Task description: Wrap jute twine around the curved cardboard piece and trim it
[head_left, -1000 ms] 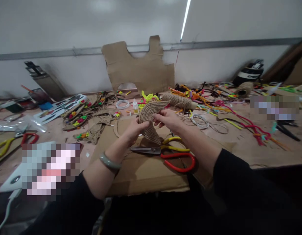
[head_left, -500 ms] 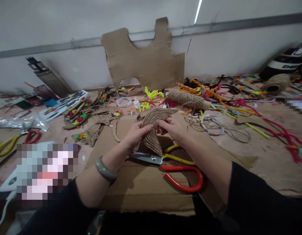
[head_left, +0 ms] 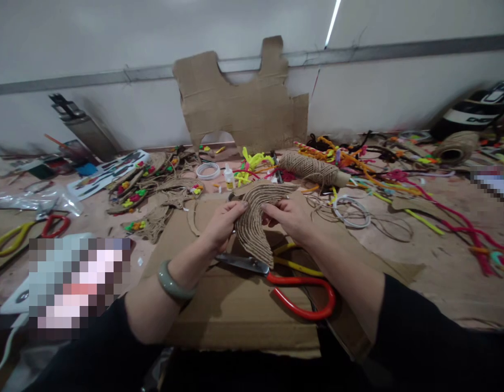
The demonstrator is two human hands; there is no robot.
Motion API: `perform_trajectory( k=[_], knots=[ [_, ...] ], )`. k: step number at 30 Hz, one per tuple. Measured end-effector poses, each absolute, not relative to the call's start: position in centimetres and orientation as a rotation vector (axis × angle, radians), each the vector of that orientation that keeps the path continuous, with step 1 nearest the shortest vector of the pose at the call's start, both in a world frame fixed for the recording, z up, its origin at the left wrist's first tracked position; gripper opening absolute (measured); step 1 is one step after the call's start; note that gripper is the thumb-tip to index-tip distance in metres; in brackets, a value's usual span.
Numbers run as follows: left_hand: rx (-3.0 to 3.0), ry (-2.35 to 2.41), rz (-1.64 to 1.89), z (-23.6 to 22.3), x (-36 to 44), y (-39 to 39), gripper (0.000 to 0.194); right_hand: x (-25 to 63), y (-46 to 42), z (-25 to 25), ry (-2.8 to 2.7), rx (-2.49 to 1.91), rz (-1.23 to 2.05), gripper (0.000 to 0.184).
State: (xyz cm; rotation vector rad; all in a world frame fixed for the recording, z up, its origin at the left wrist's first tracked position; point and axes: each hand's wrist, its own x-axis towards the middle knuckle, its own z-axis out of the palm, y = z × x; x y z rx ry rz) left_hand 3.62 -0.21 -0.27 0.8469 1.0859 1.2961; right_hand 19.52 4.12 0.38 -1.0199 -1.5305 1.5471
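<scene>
Between my hands is a curved, crescent-like piece covered in rows of brown jute twine [head_left: 255, 223]. My left hand [head_left: 225, 223] pinches its left edge, thumb on top. On the inner right edge, my right hand [head_left: 288, 218] grips it with thumb and curled fingers. Just below the piece, a pair of scissors [head_left: 304, 280] with one red and one yellow handle lies on a cardboard sheet [head_left: 243, 310]. The piece's lower tip covers part of the scissors near the pivot. What backs the twine is hidden from me.
A cut cardboard shape [head_left: 243, 103] leans on the wall. Behind my hands lie a twine spool [head_left: 311, 167], a small glue bottle [head_left: 228, 177] and colourful cords [head_left: 399, 177]. Decorated twine pieces [head_left: 153, 185], more scissors [head_left: 31, 231] and a white device [head_left: 51, 272] are at left.
My left thumb has drawn back to the piece's left edge, baring more of the twine rows. The piece's lower tip has come slightly lower over the scissors.
</scene>
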Motion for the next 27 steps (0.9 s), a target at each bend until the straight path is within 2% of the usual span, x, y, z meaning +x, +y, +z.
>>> perform_trajectory(
  k=[3, 8, 18, 27],
  knots=[
    [0.859, 1.077, 1.307, -0.36, 3.49, -0.23, 0.036, 19.65, 4.01, 0.4, -1.535, -0.971, 1.571, 0.039],
    [0.902, 1.128, 1.311, -0.66, 3.28, -0.2, 0.042, 19.79, 4.12, -0.01, -1.381, -0.928, 1.635, 0.045],
    [1.029, 1.157, 1.348, 0.06, 3.99, -0.83, 0.048, 19.8, 4.56, -0.26, -1.183, -1.07, 1.61, 0.028],
    [0.978, 1.117, 1.287, -0.23, 3.78, -0.88, 0.047, 19.88, 4.82, -0.3, -1.108, -1.042, 1.603, 0.032]
  ],
)
